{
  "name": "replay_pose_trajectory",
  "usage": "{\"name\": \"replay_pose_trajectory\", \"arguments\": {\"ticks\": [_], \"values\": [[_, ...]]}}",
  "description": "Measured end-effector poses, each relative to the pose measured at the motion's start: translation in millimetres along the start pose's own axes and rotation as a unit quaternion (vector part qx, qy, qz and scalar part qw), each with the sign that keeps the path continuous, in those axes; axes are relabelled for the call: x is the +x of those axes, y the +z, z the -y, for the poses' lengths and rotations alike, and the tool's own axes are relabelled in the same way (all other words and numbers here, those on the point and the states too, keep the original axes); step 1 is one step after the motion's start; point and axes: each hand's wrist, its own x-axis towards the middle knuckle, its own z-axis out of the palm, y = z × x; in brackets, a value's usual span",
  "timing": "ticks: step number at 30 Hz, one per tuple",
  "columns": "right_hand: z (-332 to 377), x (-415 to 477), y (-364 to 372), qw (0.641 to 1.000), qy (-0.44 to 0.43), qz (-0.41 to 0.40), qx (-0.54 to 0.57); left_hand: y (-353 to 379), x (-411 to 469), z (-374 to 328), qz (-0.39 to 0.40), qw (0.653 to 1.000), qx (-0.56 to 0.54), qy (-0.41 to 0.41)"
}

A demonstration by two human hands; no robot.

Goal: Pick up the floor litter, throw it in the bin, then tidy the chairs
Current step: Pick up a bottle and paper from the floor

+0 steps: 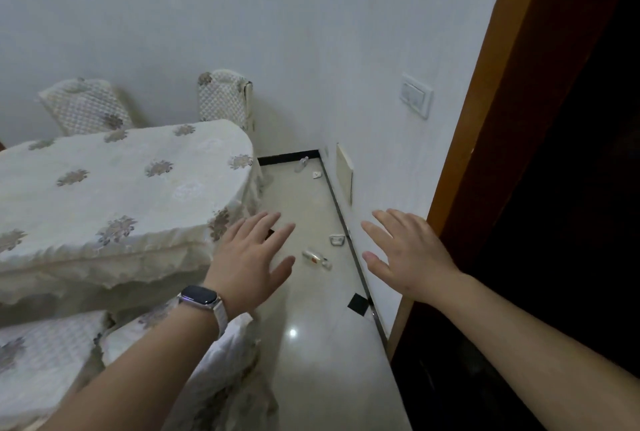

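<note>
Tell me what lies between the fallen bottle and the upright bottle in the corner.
In the head view, only bare floor lies between the fallen bottle and the upright bottle.

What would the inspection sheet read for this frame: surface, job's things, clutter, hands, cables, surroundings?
Surface: glossy pale floor, a strip between table and wall.
Job's things: clear bottle lying on its side; small pale piece nearer the wall; far bottle, seemingly upright in the corner, with a white square beside it; far chairs and near chairs, all covered; no bin seen.
Clutter: nothing seen beyond the litter.
Hands: left hand and right hand open, fingers spread, holding nothing; watch on the left wrist.
Cables: nothing seen.
Surroundings: cloth-covered table, white wall with switch plate and low panel, wooden door frame at right.
</note>
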Motion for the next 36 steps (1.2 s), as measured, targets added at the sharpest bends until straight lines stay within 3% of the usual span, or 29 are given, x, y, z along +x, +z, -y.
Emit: {"name": "replay_pose_trajectory", "arguments": {"ticks": [7, 17, 26, 36], "values": [[-72, 61, 19, 1.000, -0.011, 0.023, 0.010, 32, 94, -14, -0.003, 1.000, 0.003, 0.000], [-96, 151, 52, 0.996, -0.013, -0.002, 0.085, 66, 176, 28, 0.017, 1.000, 0.011, -0.007], [-97, 275, 108, 0.999, -0.016, -0.004, 0.051, 154, 259, 121, 0.012, 0.999, -0.043, -0.011], [-96, 432, 161, 0.998, -0.037, 0.053, 0.015, 252, 349, 240, 0.067, 0.993, -0.093, -0.035]]}}
